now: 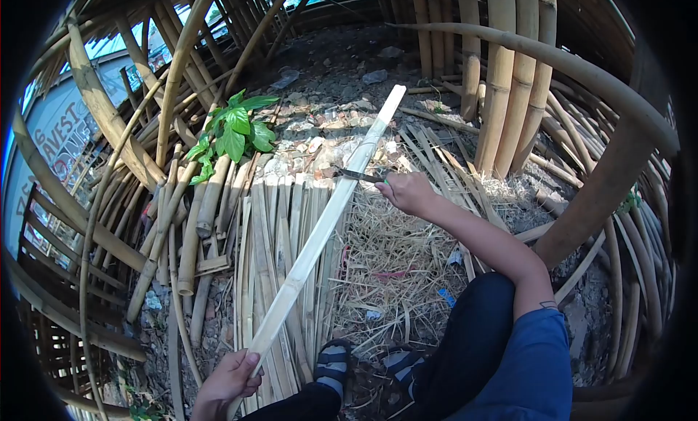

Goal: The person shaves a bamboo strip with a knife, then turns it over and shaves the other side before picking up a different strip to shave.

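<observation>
A long, pale split bamboo strip [302, 268] runs diagonally from the lower left up to the top centre. My left hand [231, 377] is closed round its near end. My right hand [407, 193] grips the handle of a dark-bladed knife [361, 177], whose blade lies across the strip in its upper half. The handle is mostly hidden in my fingers. Under the strip, more split bamboo strips [262, 254] lie side by side on the ground.
Thin shavings [392, 275] cover the ground right of the strip. Thick upright bamboo poles [502, 86] stand at the upper right, and a curved pole [567, 61] arches there. A leafy green plant [234, 130] and stacked bamboo poles [190, 239] are at left.
</observation>
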A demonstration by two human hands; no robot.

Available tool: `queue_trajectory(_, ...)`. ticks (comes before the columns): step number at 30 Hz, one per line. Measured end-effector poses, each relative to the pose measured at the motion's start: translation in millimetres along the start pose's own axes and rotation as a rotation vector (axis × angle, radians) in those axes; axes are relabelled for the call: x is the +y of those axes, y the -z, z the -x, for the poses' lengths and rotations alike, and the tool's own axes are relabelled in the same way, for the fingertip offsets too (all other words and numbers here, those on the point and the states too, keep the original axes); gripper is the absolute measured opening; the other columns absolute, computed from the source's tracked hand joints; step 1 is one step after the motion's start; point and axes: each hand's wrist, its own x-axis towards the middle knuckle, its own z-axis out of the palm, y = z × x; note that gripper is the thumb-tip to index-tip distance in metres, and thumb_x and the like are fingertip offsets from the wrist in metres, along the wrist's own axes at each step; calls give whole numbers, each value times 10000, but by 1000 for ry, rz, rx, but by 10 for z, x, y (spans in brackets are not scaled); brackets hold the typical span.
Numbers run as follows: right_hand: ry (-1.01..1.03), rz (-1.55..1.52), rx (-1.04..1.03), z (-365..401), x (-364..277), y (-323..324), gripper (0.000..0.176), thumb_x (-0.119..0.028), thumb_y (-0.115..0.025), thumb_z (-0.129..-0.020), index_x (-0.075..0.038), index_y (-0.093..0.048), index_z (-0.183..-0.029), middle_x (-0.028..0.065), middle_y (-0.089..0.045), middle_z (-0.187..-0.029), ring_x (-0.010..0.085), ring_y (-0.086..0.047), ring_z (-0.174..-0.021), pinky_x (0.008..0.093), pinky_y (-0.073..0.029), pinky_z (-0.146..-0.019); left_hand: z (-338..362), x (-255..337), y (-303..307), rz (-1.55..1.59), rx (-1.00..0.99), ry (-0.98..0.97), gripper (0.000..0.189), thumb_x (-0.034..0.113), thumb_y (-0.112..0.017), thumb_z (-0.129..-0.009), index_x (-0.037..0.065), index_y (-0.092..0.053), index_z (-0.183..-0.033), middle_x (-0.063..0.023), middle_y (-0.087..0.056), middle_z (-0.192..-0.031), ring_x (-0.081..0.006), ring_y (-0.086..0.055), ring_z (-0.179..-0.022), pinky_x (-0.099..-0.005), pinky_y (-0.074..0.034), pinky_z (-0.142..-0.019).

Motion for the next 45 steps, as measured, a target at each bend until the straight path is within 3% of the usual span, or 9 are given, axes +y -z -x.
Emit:
queue_trajectory(7,-205,148,-5,-34,427,93,535,-493,-462,-1016,-48,-616,-763,151,-640,-615,352,-653,-540,464,-514,-489,70,-1,30,-20,1,-28,358,340,-456,-1071,18,-516,-926,-17,-446,-601,-86,-372,-438,-240,-317,-403)
queue_trajectory(15,-170,247,34,95,554,92,479,-500,-478,-1004,-81,-660,-861,116,-675,-662,304,-677,-578,442,-522,-509,-12,-20,-36,-49,-8,-15,366,357,-459,-1068,26,-514,-923,-15,-435,-602,-92,-382,-450,-241,-323,-408)
queue_trajectory(17,-285,142,-39,-2,422,148,557,-511,-427,-1020,-35,-657,-844,163,-673,-674,359,-685,-653,491,-528,-589,-60,-64,-10,-16,-36,-11,376,372,-463,-1065,26,-514,-926,-15,-431,-603,-93,-377,-449,-243,-325,-409)
queue_trajectory(19,-423,-394,-168,-66,275,206,625,-503,-365,-1039,11,-642,-817,231,-665,-709,425,-674,-727,541,-518,-675,-37,-60,2,-52,1,-37,384,382,-466,-1062,27,-515,-927,-14,-429,-597,-93,-371,-446,-245,-324,-408)
queue_trajectory(21,-499,-500,-219,-44,7,188,647,-482,-339,-1048,34,-628,-786,279,-647,-727,474,-650,-736,554,-511,-705,-39,-31,-17,-50,3,-32,381,381,-468,-1061,28,-516,-928,-14,-431,-593,-93,-373,-444,-246,-323,-407)
queue_trajectory(25,-12,-365,-225,102,-679,213,531,-439,-425,-1035,7,-581,-793,226,-585,-607,431,-624,-632,527,-497,-638,-56,31,-64,-49,34,-20,372,374,-471,-1062,31,-520,-925,-13,-438,-588,-92,-373,-438,-244,-318,-404)
queue_trajectory(31,244,-192,-113,53,-840,-3,536,-516,-446,-1009,-65,-589,-756,147,-614,-579,361,-626,-500,500,-510,-490,-36,26,-85,-132,102,-131,352,324,-477,-1066,18,-528,-902,-1,-451,-587,-79,-393,-436,-244,-329,-409)
queue_trajectory(37,326,-112,90,-58,-700,-88,535,-522,-519,-978,-78,-549,-681,98,-565,-521,282,-585,-410,416,-451,-370,-34,43,-99,-120,172,-142,319,267,-472,-1071,5,-517,-893,11,-438,-583,-73,-415,-450,-245,-342,-416)
queue_trajectory(45,323,16,46,-70,-511,-26,521,-524,-527,-979,-77,-561,-713,90,-562,-500,259,-590,-416,396,-459,-370,-41,38,-112,-138,148,-165,295,250,-461,-1075,10,-491,-905,14,-428,-588,-70,-410,-454,-250,-337,-411)
